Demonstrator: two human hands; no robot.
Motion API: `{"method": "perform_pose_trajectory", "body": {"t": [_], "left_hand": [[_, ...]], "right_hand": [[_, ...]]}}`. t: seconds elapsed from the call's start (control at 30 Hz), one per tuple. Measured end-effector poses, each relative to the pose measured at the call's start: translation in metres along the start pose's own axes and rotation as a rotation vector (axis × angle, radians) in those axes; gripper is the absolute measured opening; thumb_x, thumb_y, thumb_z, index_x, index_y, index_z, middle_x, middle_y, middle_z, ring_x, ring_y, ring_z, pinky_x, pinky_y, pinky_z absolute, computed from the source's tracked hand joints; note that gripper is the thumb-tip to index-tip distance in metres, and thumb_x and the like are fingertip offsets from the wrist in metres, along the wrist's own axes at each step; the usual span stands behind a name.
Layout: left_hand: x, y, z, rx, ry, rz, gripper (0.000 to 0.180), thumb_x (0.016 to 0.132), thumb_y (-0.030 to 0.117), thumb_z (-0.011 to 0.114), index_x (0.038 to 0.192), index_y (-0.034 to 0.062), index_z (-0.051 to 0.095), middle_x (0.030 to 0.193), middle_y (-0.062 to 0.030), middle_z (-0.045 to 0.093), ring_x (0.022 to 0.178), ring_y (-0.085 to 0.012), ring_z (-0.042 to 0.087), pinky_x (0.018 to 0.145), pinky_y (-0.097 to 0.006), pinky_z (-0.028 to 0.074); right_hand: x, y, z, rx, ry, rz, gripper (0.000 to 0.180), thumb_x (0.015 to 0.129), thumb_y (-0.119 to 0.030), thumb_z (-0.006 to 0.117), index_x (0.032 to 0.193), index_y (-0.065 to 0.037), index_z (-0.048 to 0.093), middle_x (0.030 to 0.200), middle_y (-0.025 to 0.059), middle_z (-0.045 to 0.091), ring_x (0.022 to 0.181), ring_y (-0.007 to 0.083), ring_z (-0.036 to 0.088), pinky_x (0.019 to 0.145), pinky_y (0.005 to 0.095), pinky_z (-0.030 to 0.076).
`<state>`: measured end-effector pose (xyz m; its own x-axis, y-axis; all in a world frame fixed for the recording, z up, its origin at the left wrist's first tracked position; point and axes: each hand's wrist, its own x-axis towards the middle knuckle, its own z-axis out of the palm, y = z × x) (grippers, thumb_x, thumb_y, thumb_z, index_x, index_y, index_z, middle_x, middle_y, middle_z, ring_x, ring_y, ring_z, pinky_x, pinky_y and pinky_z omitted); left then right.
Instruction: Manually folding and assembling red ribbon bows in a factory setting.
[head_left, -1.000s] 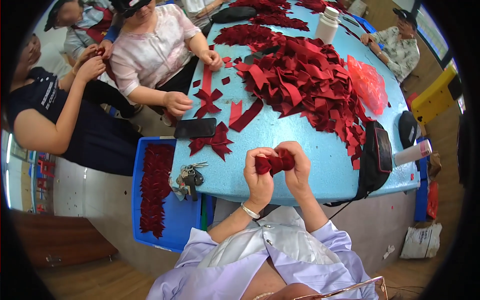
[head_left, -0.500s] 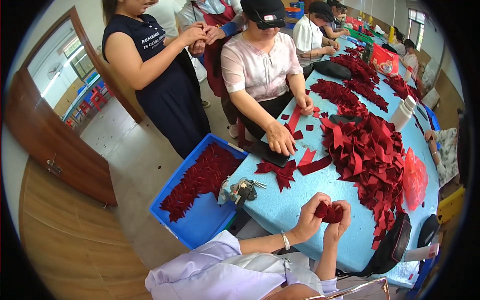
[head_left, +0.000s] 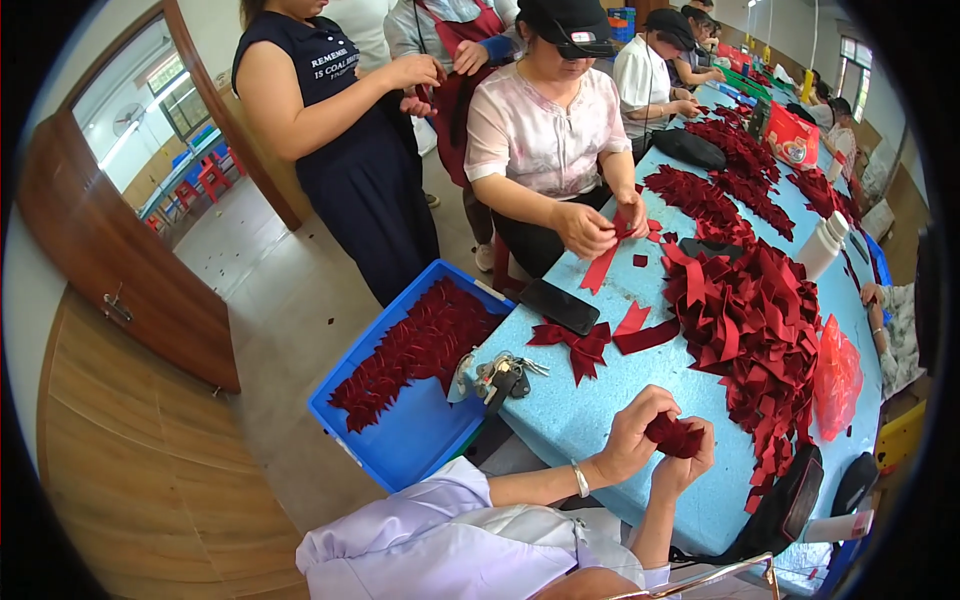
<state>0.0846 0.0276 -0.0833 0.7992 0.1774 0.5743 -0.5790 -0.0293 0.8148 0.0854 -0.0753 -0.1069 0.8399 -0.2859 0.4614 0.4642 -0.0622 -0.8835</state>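
Left hand [head_left: 632, 438]: fingers curled and drawn together, pinching one side of a small dark red ribbon piece [head_left: 673, 436]. Right hand [head_left: 688, 464]: fingers bent up from below, closed on the other side of the same piece. The two hands meet at the ribbon piece, which is bunched between them — its exact fold cannot be told. It is held just above the near part of the light blue table [head_left: 590, 410], over a bare patch. A silver bangle [head_left: 581, 478] sits on the left wrist.

Just beyond the hands lies a finished dark red bow [head_left: 577, 344], flat on the table, with a black phone [head_left: 559, 306] beside it and a bunch of keys [head_left: 497, 375] near the table's left edge. To the right, a large heap of cut red ribbon [head_left: 750, 320] runs along the table. Beside the table on the left stands a blue crate [head_left: 420, 450] — partly filled with dark red bows. Across the table a seated person's hands [head_left: 600, 225] work a strip of red ribbon.
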Motion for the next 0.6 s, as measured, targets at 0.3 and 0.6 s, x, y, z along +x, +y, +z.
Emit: {"method": "perform_pose_trajectory", "body": {"t": [0.3, 0.6], "left_hand": [[-0.004, -0.014, -0.007, -0.274, 0.054, -0.325, 0.016, 0.081, -0.008, 0.053, 0.091, 0.0044, 0.054, 0.095, -0.0036, 0.054, 0.089, -0.0117, 0.053, 0.081, -0.025, 0.046], [-0.008, -0.011, 0.003, -0.451, 0.002, -0.460, 0.005, 0.092, 0.000, 0.053, 0.095, 0.0037, 0.054, 0.096, -0.0014, 0.054, 0.077, -0.0062, 0.052, 0.065, -0.019, 0.046]], "right_hand": [[0.002, -0.012, 0.011, -0.099, -0.055, 0.142, 0.024, 0.074, -0.003, 0.048, 0.089, 0.002, 0.065, 0.086, 0.0037, 0.064, 0.082, 0.0117, 0.056, 0.072, 0.0248, 0.046], [0.001, -0.017, 0.000, -0.055, -0.054, 0.240, 0.028, 0.098, -0.019, 0.049, 0.097, 0.001, 0.068, 0.065, -0.0038, 0.053, 0.059, 0.0029, 0.045, 0.053, 0.0198, 0.036]]}}
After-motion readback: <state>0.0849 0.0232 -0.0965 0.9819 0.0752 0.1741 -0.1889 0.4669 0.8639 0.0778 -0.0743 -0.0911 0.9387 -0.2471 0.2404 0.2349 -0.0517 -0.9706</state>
